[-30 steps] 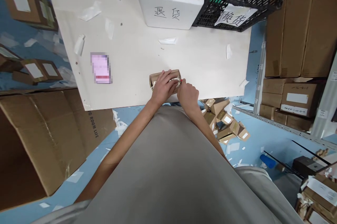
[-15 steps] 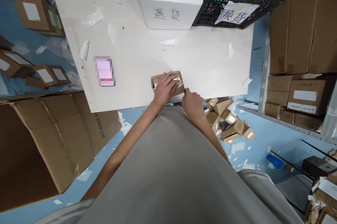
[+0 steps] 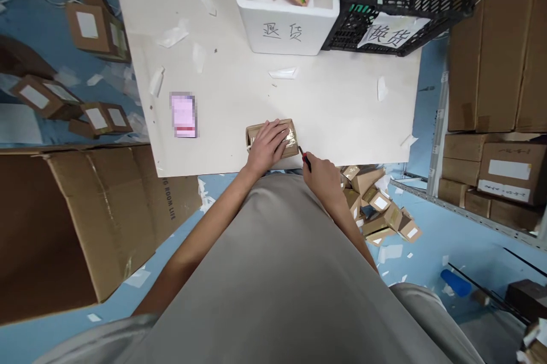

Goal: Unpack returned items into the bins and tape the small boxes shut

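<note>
A small brown cardboard box, with shiny tape on it, lies near the front edge of the white table. My left hand is laid across its top, fingers side by side, holding it against the table. Part of the box is hidden under that hand. Just right of the box, my right hand is closed around a red and black utility knife. The knife's tip points at the box's right end; whether it touches is too small to tell.
A white foam box and a black crate, both with items inside, stand at the table's back. A phone-like pink thing, blurred, lies left. Cardboard boxes are heaped on the floor to the right; a large open carton is left.
My right hand has drawn back slightly right and down from the box, so more of the knife shows. My left hand stays on the box. The whole view has shifted a little.
</note>
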Tool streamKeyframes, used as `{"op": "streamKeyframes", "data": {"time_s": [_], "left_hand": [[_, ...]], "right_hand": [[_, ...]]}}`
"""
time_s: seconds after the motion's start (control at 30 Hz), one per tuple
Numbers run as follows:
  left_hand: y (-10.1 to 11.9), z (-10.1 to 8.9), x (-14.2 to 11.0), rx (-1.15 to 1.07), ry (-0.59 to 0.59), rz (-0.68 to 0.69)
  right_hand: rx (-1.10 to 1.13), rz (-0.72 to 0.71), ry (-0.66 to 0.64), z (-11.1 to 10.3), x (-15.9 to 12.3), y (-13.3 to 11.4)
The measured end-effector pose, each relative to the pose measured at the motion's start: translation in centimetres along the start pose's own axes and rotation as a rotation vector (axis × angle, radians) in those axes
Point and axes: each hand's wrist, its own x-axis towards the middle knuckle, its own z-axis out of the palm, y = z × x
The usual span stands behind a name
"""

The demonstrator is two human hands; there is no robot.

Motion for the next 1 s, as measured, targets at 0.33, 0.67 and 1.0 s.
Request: {"op": "streamKeyframes", "data": {"time_s": [0.33, 0.67, 1.0], "left_hand": [[-2.9, -5.2, -7.1, 0.103, 0.146, -0.115], [-1.7, -7.6, -10.9, 0.102, 0.410, -0.420], [-5.0, -1.6, -7.3, -0.208, 0.196, -0.492]], "right_hand": [[0.540, -0.054, 0.140, 7.0, 13.4, 4.8], [0.613, -0.216, 0.149, 10.6, 15.2, 0.8], [0.344, 0.013, 0.309, 5.8, 10.5, 4.6]]}}
